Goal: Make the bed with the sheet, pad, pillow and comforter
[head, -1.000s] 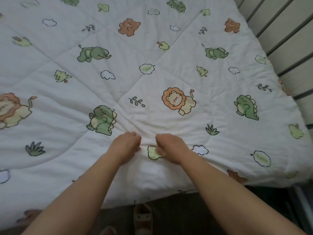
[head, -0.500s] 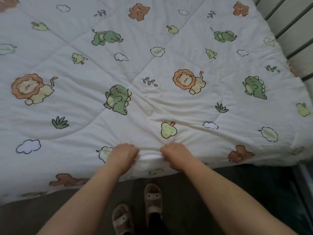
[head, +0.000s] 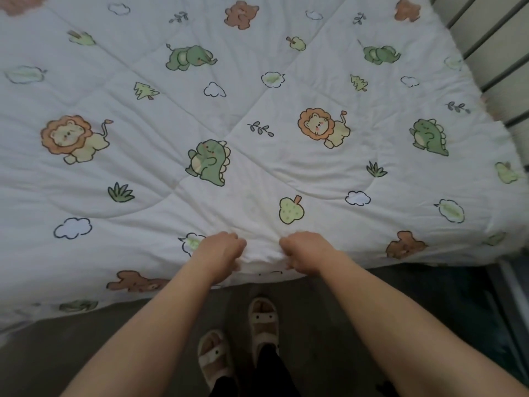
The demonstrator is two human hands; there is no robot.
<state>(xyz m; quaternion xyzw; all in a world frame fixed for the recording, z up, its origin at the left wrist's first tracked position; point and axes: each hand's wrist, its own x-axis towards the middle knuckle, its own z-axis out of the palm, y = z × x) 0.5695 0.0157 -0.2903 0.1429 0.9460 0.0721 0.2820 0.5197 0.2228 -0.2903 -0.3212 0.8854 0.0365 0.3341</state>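
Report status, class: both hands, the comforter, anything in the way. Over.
Left grip, right grip: both pinching the near edge. Comforter spread over the bed, lightly creased, near edge overhanging. No obstruction seen.

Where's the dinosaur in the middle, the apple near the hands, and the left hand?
middle dinosaur (head: 208, 163): head view, on its body.
apple (head: 290, 211): head view, on its spotted green part.
left hand (head: 221, 250): head view, on its back, gripping the comforter (head: 257, 196) edge.

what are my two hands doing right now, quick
Left hand: closed, gripping the near edge of the comforter.
Right hand: closed, gripping the same edge beside it.
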